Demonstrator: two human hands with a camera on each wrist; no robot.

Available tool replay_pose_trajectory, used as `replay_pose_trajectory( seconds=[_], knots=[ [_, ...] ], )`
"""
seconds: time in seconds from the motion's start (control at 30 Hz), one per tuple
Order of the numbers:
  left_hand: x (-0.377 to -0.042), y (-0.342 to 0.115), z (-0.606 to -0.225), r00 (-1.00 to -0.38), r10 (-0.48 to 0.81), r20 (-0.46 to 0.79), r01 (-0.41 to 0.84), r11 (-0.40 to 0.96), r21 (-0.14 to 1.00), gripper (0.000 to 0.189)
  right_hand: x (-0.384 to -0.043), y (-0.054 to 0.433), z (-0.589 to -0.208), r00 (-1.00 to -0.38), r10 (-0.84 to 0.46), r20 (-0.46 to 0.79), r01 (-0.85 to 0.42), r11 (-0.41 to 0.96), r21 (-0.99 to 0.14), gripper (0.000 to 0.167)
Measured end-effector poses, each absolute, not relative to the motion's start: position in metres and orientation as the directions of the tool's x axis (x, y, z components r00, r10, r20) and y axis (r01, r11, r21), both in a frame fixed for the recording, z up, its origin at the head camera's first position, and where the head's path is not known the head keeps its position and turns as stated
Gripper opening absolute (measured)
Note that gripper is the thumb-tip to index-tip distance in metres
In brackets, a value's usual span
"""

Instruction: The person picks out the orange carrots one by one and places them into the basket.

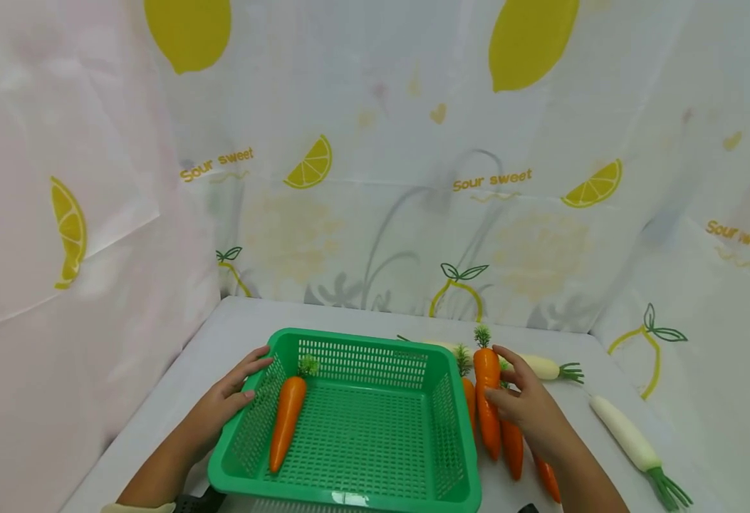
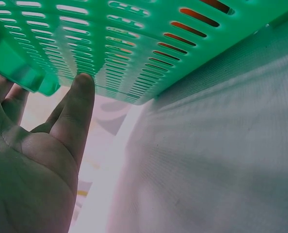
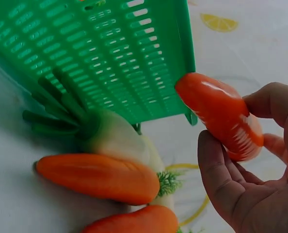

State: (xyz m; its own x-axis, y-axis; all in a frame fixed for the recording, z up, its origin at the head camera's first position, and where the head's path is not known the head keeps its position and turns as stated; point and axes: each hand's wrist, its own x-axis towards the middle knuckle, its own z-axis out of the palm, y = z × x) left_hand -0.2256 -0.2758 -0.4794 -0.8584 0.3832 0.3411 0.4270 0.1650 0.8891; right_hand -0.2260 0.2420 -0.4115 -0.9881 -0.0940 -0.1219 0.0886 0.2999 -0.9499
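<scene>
A green plastic basket (image 1: 349, 496) with slotted walls holds one orange carrot (image 1: 288, 424) with a frilly green top, lying along its left side. My left hand (image 1: 224, 405) holds the basket's left rim, thumb (image 2: 81, 97) against the slotted outer wall. Just outside the right wall, my right hand (image 1: 528, 399) pinches another carrot (image 3: 221, 114) between thumb and fingers, raised above the table. Its leafy top points away from me in the head view. Below the hand lie more carrots (image 3: 98, 178), partly covered by the hand and forearm.
White radishes with green stalks lie right of and behind the basket; one radish (image 1: 627, 434) is off to the far right, another (image 1: 538, 366) lies behind the right hand. A white table (image 1: 221, 335) meets lemon-print cloth (image 1: 375, 214) at the back and sides.
</scene>
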Motion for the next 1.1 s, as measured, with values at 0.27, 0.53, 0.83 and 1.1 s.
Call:
replay_pose_trajectory(
  seconds=[0.27, 0.53, 0.83, 1.1],
  knots=[
    [-0.223, -0.277, -0.478, -0.866, 0.383, 0.322, 0.405, 0.158, 0.901, 0.049, -0.232, 0.228, -0.402, -0.983, -0.138, -0.119, 0.078, 0.273, -0.959, 0.082],
    [-0.228, -0.278, -0.480, -0.859, 0.393, 0.328, 0.418, 0.168, 0.893, 0.048, -0.232, 0.219, -0.391, -0.976, -0.190, -0.105, 0.050, 0.274, -0.960, 0.082],
    [-0.228, -0.279, -0.482, -0.871, 0.376, 0.315, 0.399, 0.171, 0.901, 0.049, -0.237, 0.205, -0.383, -0.969, -0.231, -0.084, 0.009, 0.310, -0.951, 0.079],
    [-0.229, -0.277, -0.482, -0.861, 0.388, 0.329, 0.417, 0.168, 0.893, 0.049, -0.242, 0.192, -0.377, -0.964, -0.242, -0.109, 0.040, 0.275, -0.961, 0.080]
  ],
)
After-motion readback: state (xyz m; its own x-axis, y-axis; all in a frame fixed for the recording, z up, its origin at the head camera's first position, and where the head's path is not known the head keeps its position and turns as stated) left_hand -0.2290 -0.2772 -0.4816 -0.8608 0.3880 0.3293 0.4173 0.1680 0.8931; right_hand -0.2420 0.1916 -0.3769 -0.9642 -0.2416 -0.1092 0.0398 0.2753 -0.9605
